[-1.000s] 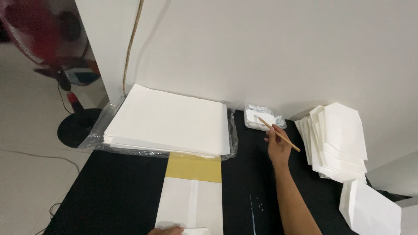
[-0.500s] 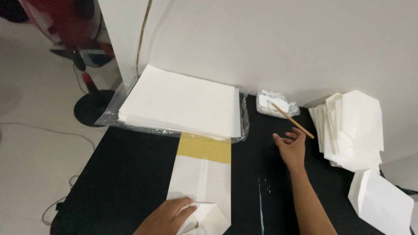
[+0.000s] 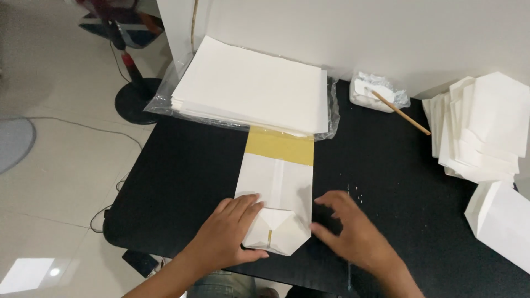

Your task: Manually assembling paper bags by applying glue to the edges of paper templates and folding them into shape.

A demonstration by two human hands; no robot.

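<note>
A white paper bag [image 3: 279, 190] with a yellow band lies flat on the black table [image 3: 182, 182], its folded bottom toward me. My left hand [image 3: 226, 234] presses flat on the bag's lower left corner beside the folded flap. Just right of the bag, my right hand [image 3: 353, 234] hovers with fingers spread and holds nothing. A thin wooden stick [image 3: 400, 113] rests in a small white glue dish [image 3: 375, 91] at the back.
A thick stack of white paper sheets [image 3: 254, 88] sits on clear plastic at the back. Folded white bags [image 3: 480, 129] pile up at the right, with one more [image 3: 502, 218] nearer. A fan stand [image 3: 132, 99] is on the floor at left.
My right hand left the stick in the dish and came down beside the bag. My left hand moved onto the bag's folded bottom.
</note>
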